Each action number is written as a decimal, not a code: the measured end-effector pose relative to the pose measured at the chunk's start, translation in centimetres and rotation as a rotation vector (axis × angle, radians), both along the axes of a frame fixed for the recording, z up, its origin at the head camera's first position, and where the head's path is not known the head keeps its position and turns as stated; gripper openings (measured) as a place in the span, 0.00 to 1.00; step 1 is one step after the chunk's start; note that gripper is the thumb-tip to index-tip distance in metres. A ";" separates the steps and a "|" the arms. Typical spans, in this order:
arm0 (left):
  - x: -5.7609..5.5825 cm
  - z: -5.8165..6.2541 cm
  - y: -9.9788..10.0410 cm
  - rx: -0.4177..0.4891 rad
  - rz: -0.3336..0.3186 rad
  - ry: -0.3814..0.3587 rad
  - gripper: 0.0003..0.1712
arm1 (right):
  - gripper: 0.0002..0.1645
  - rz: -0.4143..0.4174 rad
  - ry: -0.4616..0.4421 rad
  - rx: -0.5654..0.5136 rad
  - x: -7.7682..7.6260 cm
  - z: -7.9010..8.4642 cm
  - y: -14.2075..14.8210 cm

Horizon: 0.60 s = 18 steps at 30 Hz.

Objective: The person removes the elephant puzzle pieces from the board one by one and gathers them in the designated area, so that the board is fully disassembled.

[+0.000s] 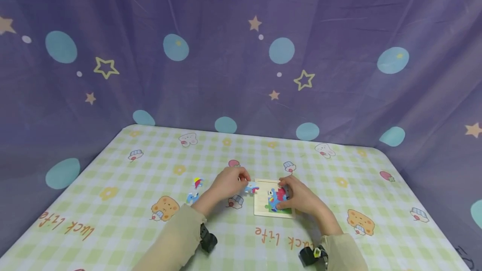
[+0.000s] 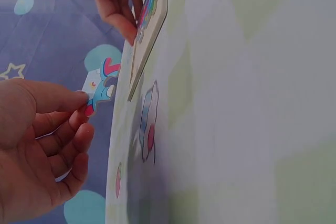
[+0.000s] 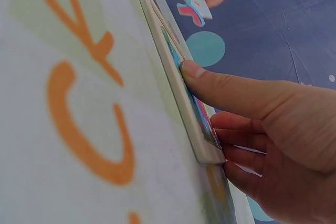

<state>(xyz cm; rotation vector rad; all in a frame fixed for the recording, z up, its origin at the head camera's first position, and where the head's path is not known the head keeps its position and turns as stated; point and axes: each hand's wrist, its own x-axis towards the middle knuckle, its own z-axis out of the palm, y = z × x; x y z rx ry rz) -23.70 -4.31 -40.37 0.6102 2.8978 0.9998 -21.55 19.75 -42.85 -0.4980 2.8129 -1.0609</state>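
Sleeves and wrist straps are seen lowest in the head view, close to the table's (image 1: 113, 229) near edge. Beyond them, the right hand (image 1: 301, 198) is laid on the puzzle tray (image 1: 260, 208), its thumb pressed flat on the fitted pieces (image 1: 278, 198) and its fingers curled against the tray's right edge. A puzzle piece (image 1: 251, 187), blue with red, is pinched between thumb and fingers of the left hand (image 1: 227, 183) and held just beside the tray's left edge, near its far corner; in the left wrist view the piece is seen apart from the tray rim. Bare board is visible along the tray's left side. Two loose pieces (image 1: 196, 190) lie on the cloth just left of the left forearm. Wide open cloth is left on both sides and beyond the tray, up to the table's far edge, where a purple curtain (image 1: 241, 53) hangs.
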 end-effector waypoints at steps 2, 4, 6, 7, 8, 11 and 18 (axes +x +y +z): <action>-0.1 0.1 -0.5 -0.009 0.000 0.002 0.04 | 0.35 -0.001 -0.002 0.002 0.0 0.0 0.0; -0.2 0.2 -1.0 -0.010 0.002 0.004 0.04 | 0.35 0.001 -0.004 0.002 0.0 0.0 0.0; -0.3 0.2 -1.5 -0.007 0.006 0.007 0.04 | 0.35 -0.002 -0.010 -0.001 0.0 0.0 0.0; -0.3 0.3 -1.8 -0.001 0.009 0.002 0.04 | 0.35 -0.003 -0.011 0.000 -0.1 0.0 0.0; -0.3 0.3 -2.0 0.003 0.013 -0.003 0.04 | 0.35 -0.001 -0.008 0.001 -0.1 0.0 0.0; -0.5 0.4 -2.8 0.010 0.033 -0.020 0.03 | 0.35 -0.007 -0.015 -0.003 -0.1 -0.1 0.0; -0.7 0.4 -5.0 0.032 0.033 -0.021 0.04 | 0.34 -0.017 -0.026 -0.004 0.0 0.1 -0.2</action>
